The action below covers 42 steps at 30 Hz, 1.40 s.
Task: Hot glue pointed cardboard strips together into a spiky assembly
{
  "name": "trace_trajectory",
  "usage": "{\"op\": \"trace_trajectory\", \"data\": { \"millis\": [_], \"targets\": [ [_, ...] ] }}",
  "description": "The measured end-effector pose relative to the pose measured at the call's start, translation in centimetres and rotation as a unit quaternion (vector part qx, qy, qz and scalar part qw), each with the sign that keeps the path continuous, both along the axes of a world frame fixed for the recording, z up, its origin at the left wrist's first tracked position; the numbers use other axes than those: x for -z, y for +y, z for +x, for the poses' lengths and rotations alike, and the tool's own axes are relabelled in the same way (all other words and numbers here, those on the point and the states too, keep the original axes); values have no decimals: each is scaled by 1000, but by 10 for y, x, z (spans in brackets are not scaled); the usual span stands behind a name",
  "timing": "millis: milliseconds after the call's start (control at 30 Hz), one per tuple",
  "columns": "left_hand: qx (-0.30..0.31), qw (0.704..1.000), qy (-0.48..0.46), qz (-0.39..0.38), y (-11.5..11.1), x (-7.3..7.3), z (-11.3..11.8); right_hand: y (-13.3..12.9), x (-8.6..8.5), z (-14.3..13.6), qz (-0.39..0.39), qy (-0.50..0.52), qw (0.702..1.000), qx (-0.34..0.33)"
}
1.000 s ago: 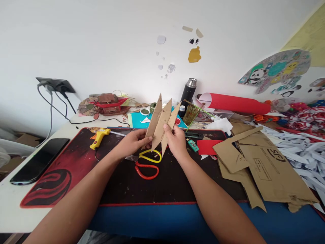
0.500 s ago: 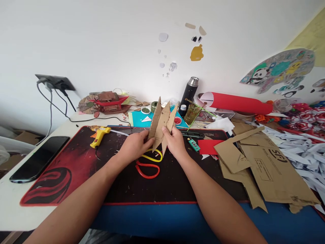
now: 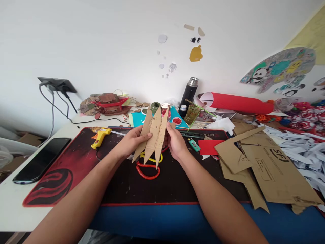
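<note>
A cardboard piece (image 3: 155, 134) made of pointed, leaf-shaped strips joined side by side is held above the mat. My left hand (image 3: 133, 140) grips its left side, thumb across the front and the other fingers hidden behind. At its right edge, my right hand (image 3: 175, 140) holds it with the thumb near the upper edge; most of its fingers are hidden. Below the cardboard, scissors (image 3: 148, 172) with red and yellow handle loops lie on the mat, partly covered.
On the dark mat (image 3: 127, 189) lie a yellow glue gun (image 3: 101, 138) and a teal box (image 3: 193, 144). A black phone (image 3: 42, 161) is at left, cardboard scraps (image 3: 269, 173) at right. Paint pots, a glass (image 3: 192, 113) and a black flask (image 3: 189, 93) stand behind.
The cardboard piece has turned to show its front face more flatly and has moved lower and slightly left. My left thumb now lies across its front.
</note>
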<state>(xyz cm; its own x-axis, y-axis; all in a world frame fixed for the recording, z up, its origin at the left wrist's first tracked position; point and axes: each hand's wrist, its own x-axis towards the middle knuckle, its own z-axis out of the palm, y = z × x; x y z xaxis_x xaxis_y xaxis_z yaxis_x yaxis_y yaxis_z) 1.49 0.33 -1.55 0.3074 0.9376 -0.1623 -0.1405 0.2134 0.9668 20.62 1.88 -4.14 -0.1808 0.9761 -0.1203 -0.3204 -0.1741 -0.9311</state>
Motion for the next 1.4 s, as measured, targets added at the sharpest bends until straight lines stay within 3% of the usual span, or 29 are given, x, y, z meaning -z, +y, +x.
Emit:
{"op": "trace_trajectory", "data": {
  "millis": [267, 633, 800, 1000, 1267, 1400],
  "targets": [
    [23, 1000, 10, 11, -5, 2, 7, -5, 0, -6, 21, 71, 997, -26],
    [14, 984, 138, 111, -8, 13, 17, -8, 9, -10, 46, -2, 998, -31],
    [42, 994, 79, 60, -10, 6, 19, -8, 7, -8, 39, 13, 997, -64],
    [60, 994, 79, 51, -10, 5, 16, -7, 9, -8, 25, 85, 991, -98],
    [47, 997, 48, -21, -11, 4, 18, -9, 0, -10, -4, 44, 997, -62],
    [96, 995, 25, -3, -14, 0, 17, -12, -4, -10, -16, 26, 998, -58]
  ]
}}
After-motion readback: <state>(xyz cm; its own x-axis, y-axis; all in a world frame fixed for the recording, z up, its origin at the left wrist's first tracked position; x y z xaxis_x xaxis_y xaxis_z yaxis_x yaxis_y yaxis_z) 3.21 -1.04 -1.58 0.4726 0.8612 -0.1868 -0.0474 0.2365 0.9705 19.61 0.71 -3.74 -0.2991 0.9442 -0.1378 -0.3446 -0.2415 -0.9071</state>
